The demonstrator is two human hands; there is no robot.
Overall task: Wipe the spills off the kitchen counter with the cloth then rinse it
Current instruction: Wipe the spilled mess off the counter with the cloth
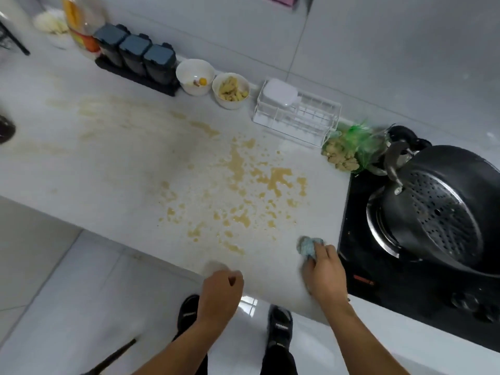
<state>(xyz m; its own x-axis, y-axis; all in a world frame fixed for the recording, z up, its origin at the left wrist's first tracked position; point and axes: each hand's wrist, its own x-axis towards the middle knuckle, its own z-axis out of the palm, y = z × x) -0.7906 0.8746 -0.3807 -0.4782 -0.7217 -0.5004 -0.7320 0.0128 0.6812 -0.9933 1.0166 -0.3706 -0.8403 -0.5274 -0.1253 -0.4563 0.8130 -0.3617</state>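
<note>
A white kitchen counter (113, 169) carries yellowish-brown spills (243, 185) scattered over its middle, with fainter smears toward the left. My right hand (324, 274) presses a crumpled light blue-grey cloth (308, 246) onto the counter near the front edge, just right of the spills and beside the stove. My left hand (219, 290) is curled into a loose fist at the counter's front edge and holds nothing.
A black stove (378, 280) with a dark pan (438, 212) and perforated insert sits right. Along the back wall stand three dark spice jars (135, 54), two white bowls (213, 83), a white wire rack (300, 115) and a green bag (359, 147). White floor lies below.
</note>
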